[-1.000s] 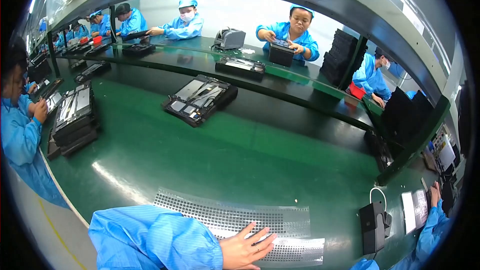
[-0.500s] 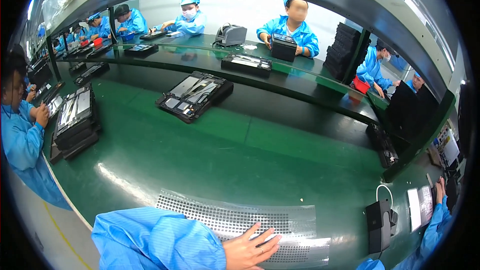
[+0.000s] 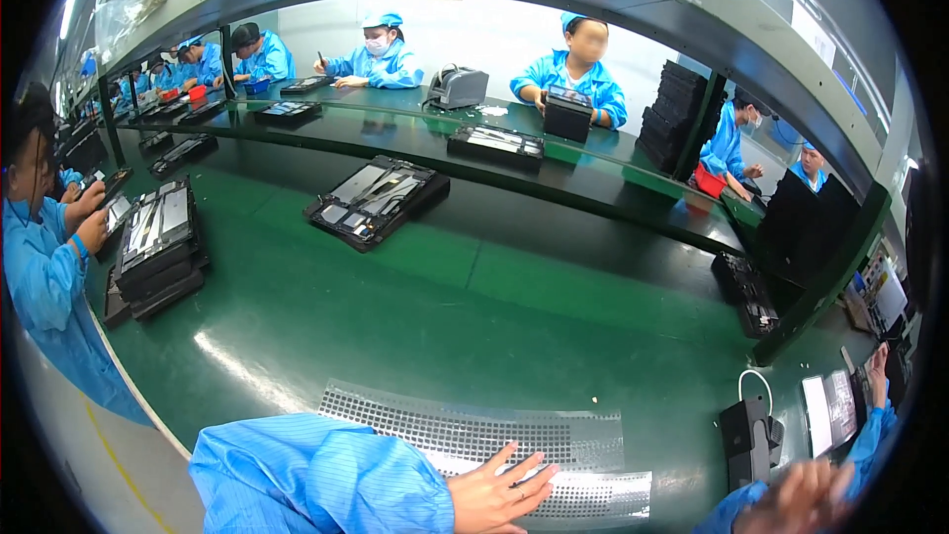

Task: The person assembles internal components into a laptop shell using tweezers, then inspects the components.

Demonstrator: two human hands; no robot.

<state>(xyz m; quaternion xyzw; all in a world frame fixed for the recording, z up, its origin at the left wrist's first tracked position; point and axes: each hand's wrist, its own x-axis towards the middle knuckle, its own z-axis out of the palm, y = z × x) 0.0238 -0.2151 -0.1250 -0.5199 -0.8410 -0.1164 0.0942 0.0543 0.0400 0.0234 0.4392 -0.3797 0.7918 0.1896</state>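
My left hand lies flat with its fingers spread, pressing on clear plastic sheets dotted with rows of small dark square pads. One long sheet curves along the bench behind the hand, its left part passing behind my blue sleeve. A second, shorter sheet lies in front of it, partly under my fingers. At the lower right, my right hand is raised near a black device with a white cable. Motion smears its fingers, so whether it holds anything is unclear.
An opened flat device rests mid-bench; more are stacked at left beside a co-worker. A shelf post stands at right, near a white panel and another person's raised hand. Across the bench, a person holds a black box.
My right hand has come into view at the lower right, moving fast. My left hand stays on the sheets. The view has shifted slightly. The right-hand co-worker's hand has lifted.
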